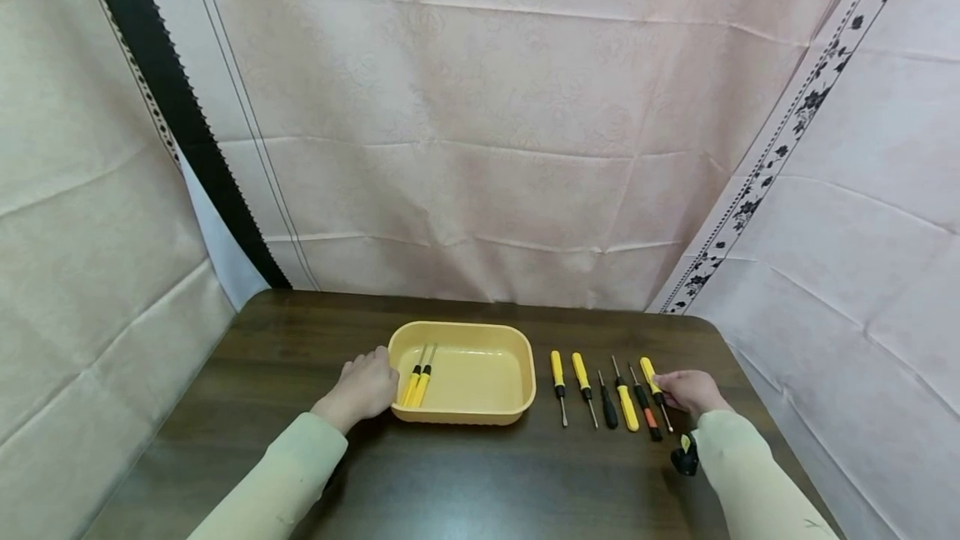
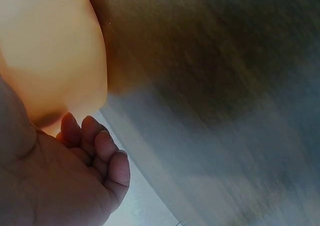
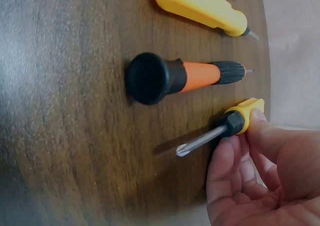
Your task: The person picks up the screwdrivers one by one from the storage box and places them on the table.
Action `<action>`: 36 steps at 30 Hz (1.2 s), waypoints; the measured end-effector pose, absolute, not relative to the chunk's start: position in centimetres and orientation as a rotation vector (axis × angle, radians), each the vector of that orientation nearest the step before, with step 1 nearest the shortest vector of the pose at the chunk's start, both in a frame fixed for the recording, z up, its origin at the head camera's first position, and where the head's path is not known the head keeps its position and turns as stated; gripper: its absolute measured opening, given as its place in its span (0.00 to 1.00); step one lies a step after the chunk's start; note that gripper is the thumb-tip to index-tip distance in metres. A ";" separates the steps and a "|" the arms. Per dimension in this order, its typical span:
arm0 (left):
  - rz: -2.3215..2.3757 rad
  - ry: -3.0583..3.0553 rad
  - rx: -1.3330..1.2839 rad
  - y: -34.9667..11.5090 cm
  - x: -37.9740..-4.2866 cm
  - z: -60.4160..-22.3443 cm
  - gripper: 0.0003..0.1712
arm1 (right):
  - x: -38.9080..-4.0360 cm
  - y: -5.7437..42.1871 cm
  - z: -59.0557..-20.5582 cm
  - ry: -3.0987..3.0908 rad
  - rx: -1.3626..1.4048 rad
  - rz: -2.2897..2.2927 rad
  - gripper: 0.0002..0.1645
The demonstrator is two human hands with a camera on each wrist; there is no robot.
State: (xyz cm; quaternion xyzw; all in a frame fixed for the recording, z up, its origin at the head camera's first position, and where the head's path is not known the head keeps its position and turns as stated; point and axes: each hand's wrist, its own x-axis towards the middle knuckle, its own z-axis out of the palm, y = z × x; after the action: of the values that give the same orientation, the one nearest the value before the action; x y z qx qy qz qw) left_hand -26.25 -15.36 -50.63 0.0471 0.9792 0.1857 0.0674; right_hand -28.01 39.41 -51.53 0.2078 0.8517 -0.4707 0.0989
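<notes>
My right hand (image 1: 692,392) pinches a yellow-and-black screwdriver (image 1: 653,382) by its handle between thumb and fingers. In the right wrist view its cross-shaped tip (image 3: 184,150) points away from the hand, casting a shadow on the wood. Beside it lies an orange-and-black screwdriver (image 3: 200,78). My left hand (image 1: 365,388) grips the left side of a yellow plastic tray (image 1: 471,417). The left wrist view shows curled fingers (image 2: 106,147) by the tray's outer wall (image 2: 60,50). Inside the tray, two yellow-handled screwdrivers (image 1: 422,386) lean at the left end.
Several screwdrivers stand in a row right of the tray, among them a yellow one (image 1: 557,372), another yellow one (image 1: 582,375), a small black one (image 1: 609,409) and a larger yellow one (image 1: 627,407). The dark wooden table (image 1: 465,473) meets hanging cloth (image 1: 480,148) at its back edge.
</notes>
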 end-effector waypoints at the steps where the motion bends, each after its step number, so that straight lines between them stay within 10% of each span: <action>1: 0.562 2.949 0.141 -15.4 -26.3 -50.6 0.22 | -28.0 39.4 -51.5 2.513 0.626 -1.396 0.21; 36: 0.552 2.953 0.153 -15.3 -26.1 -50.4 0.22 | -27.9 39.4 -51.2 2.507 0.629 -1.330 0.25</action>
State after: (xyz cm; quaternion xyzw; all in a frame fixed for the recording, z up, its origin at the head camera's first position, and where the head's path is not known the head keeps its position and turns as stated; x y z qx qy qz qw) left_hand -26.06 -15.28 -50.42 0.0507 0.9795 0.1832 0.0668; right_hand -27.88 39.40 -51.16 0.2149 0.8566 -0.4542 0.1171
